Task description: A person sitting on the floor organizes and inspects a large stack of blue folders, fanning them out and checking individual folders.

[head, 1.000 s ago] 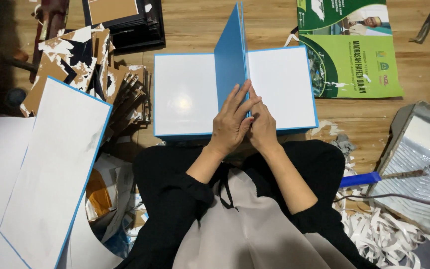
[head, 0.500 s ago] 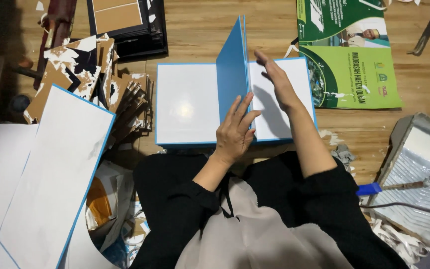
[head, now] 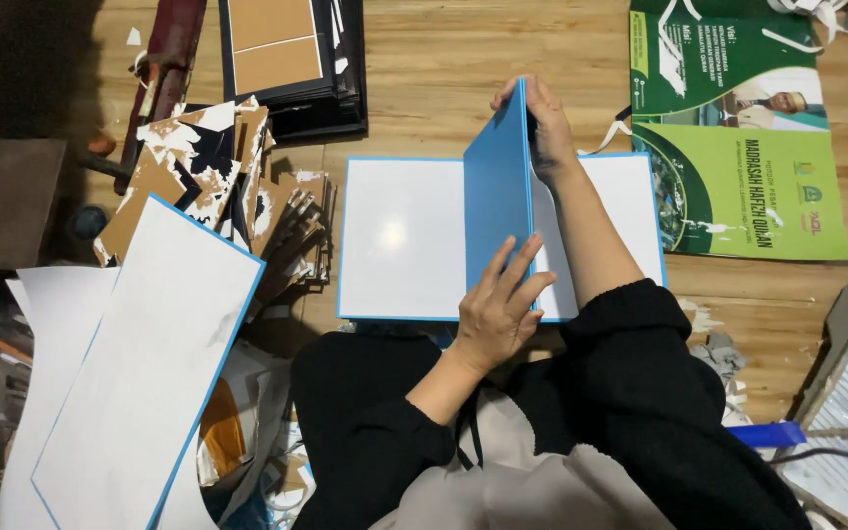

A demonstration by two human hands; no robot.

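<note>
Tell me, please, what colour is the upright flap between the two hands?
Blue, with white panels either side; upright flap shows best in the head view.

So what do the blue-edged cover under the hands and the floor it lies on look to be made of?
The cover looks like stiff board wrapped in blue paper and lined in glossy white: it shows a lamp glare, and its blue flap stands straight between the left hand and right hand. The floor seems wood or wood-look laminate, with grain lines; which one is unclear.

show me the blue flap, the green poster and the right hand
blue flap [head: 496, 201], head view, middle of its blue face
green poster [head: 738, 186], head view, light green lower half
right hand [head: 545, 123], head view, back of the hand at the flap's top edge
</note>
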